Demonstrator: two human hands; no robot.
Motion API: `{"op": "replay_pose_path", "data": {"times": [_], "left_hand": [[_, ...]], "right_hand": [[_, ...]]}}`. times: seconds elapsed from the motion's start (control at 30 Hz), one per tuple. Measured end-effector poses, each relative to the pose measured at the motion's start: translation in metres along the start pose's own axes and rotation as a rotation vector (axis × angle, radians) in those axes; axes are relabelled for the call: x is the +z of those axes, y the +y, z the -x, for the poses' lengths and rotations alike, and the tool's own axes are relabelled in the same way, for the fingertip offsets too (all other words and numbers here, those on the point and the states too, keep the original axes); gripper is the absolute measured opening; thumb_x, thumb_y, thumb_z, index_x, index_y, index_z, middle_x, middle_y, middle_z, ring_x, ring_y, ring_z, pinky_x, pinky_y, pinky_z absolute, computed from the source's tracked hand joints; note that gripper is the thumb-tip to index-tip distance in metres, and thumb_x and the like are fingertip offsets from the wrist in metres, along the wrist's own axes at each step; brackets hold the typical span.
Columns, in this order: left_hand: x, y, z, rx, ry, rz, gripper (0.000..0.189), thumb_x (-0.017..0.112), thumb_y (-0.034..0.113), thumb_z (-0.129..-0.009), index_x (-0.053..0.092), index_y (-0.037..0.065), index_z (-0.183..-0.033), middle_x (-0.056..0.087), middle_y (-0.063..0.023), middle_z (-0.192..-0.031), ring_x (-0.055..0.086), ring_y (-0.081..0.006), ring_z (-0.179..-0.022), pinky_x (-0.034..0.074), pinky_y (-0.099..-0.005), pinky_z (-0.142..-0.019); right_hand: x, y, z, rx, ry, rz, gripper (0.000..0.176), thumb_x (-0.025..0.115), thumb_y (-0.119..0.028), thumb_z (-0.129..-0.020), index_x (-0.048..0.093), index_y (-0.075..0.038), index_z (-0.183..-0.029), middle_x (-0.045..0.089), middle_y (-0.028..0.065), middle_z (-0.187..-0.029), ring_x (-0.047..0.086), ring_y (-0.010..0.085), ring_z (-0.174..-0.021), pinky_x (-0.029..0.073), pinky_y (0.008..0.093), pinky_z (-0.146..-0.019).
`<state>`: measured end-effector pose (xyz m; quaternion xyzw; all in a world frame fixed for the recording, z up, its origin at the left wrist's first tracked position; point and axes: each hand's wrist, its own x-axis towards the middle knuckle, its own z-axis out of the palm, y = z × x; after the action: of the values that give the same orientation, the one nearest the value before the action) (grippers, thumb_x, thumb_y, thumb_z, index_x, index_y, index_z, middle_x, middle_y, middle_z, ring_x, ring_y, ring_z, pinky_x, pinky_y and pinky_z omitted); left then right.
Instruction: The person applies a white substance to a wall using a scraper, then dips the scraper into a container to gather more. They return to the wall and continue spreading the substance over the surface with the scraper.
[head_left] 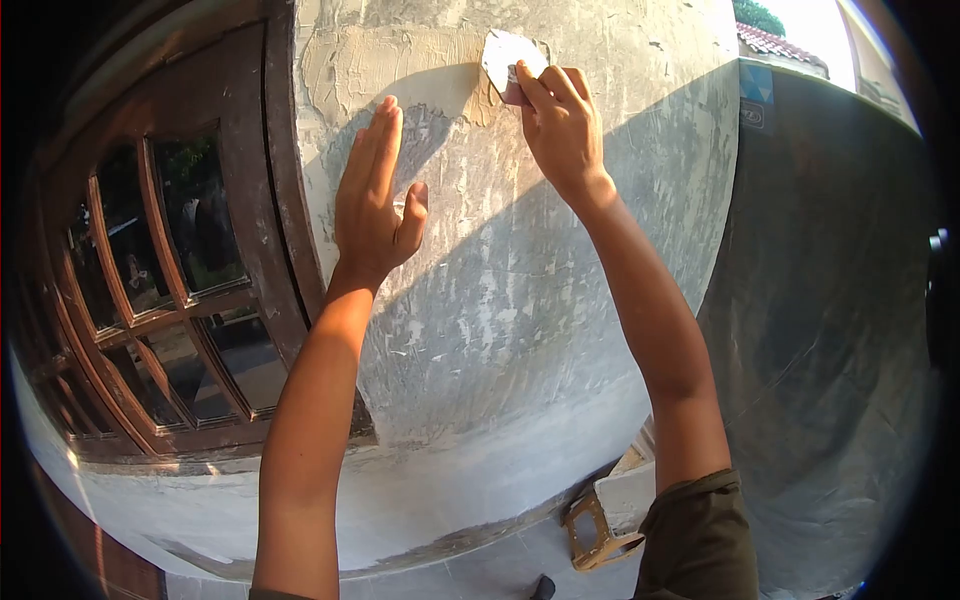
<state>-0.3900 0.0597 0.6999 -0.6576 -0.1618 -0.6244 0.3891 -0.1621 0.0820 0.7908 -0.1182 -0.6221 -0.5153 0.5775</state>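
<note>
My right hand [566, 125] grips a small flat putty scraper [513, 62] whose face is coated in white putty. It is held up at the wall [480, 250], at the right end of a band of beige putty [400, 60] with rough ridges. Lower and to the left, my left hand [378, 195] is raised with straight fingers and the thumb apart, holding nothing. Whether its palm touches the wall cannot be told. Shadows of the hands and arms fall across the patchy grey surface.
A brown wooden window [160, 270] with glass panes borders the wall on the left. To the right hangs or stands a large dark sheet-like surface [820, 300]. A putty-stained stool [600, 530] is on the tiled floor [470, 575] below.
</note>
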Motion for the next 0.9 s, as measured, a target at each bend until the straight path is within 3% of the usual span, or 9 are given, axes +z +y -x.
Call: {"op": "replay_pose_path", "data": {"times": [0.07, 0.13, 0.27, 0.43, 0.63, 0.73, 0.9], "left_hand": [[0.0, 0.0, 0.0, -0.008, 0.006, 0.019, 0.072, 0.049, 0.017, -0.086, 0.036, -0.006, -0.152, 0.042, -0.026, -0.156, 0.04, -0.0405, -0.145, 0.032, -0.0531, -0.119], [0.0, 0.001, 0.001, -0.015, 0.003, -0.002, 0.072, 0.049, 0.018, -0.086, 0.036, -0.007, -0.152, 0.042, -0.0266, -0.155, 0.04, -0.0406, -0.145, 0.032, -0.0532, -0.118], [0.001, 0.001, 0.002, -0.012, 0.006, 0.006, 0.071, 0.048, 0.018, -0.087, 0.036, -0.007, -0.152, 0.042, -0.0265, -0.155, 0.041, -0.0405, -0.145, 0.032, -0.0532, -0.118], [0.001, -0.001, 0.002, -0.018, 0.016, 0.01, 0.069, 0.047, 0.02, -0.089, 0.037, -0.007, -0.152, 0.041, -0.0262, -0.156, 0.04, -0.0402, -0.145, 0.032, -0.0529, -0.119], [0.001, -0.001, 0.003, -0.009, 0.009, -0.003, 0.069, 0.047, 0.021, -0.089, 0.038, -0.006, -0.152, 0.042, -0.0265, -0.155, 0.041, -0.0402, -0.145, 0.031, -0.053, -0.119], [0.002, -0.001, 0.003, -0.007, 0.009, -0.014, 0.069, 0.046, 0.021, -0.089, 0.038, -0.007, -0.151, 0.042, -0.0268, -0.155, 0.042, -0.0405, -0.144, 0.032, -0.0531, -0.119], [0.0, 0.0, 0.003, -0.01, 0.003, -0.024, 0.069, 0.047, 0.021, -0.089, 0.038, -0.008, -0.151, 0.043, -0.0269, -0.154, 0.043, -0.0409, -0.143, 0.032, -0.0532, -0.118]], "right_hand": [[0.007, 0.002, 0.009, -0.015, -0.055, 0.035, 0.045, 0.074, 0.003, -0.076, 0.071, -0.005, -0.12, 0.061, 0.0051, -0.093, 0.06, 0.0254, -0.093, 0.055, 0.037, -0.078], [0.008, -0.006, 0.024, -0.014, -0.14, 0.098, 0.038, 0.067, 0.001, -0.079, 0.07, -0.004, -0.117, 0.061, 0.003, -0.094, 0.06, 0.022, -0.098, 0.06, 0.0336, -0.07], [-0.002, -0.032, 0.06, 0.09, -0.168, 0.112, 0.039, 0.067, 0.003, -0.076, 0.071, -0.004, -0.115, 0.062, 0.0029, -0.091, 0.06, 0.0202, -0.096, 0.059, 0.0316, -0.067], [-0.029, -0.07, 0.086, 0.084, -0.186, -0.133, 0.05, 0.075, 0.005, -0.064, 0.072, -0.006, -0.113, 0.06, 0.0024, -0.086, 0.063, 0.0217, -0.09, 0.059, 0.0333, -0.066], [-0.011, 0.001, 0.03, 0.071, -0.013, 0.063, 0.051, 0.077, 0.002, -0.067, 0.072, -0.009, -0.117, 0.067, 0.0024, -0.089, 0.064, 0.0232, -0.091, 0.057, 0.0355, -0.066], [0.002, 0.026, 0.019, 0.03, -0.068, 0.136, 0.047, 0.075, 0.001, -0.072, 0.072, -0.009, -0.117, 0.067, 0.0011, -0.09, 0.063, 0.0216, -0.098, 0.059, 0.035, -0.068], [0.002, 0.013, 0.045, 0.071, -0.164, 0.154, 0.044, 0.071, 0.001, -0.075, 0.072, -0.008, -0.118, 0.067, 0.0005, -0.09, 0.062, 0.02, -0.098, 0.059, 0.0338, -0.069]]}}
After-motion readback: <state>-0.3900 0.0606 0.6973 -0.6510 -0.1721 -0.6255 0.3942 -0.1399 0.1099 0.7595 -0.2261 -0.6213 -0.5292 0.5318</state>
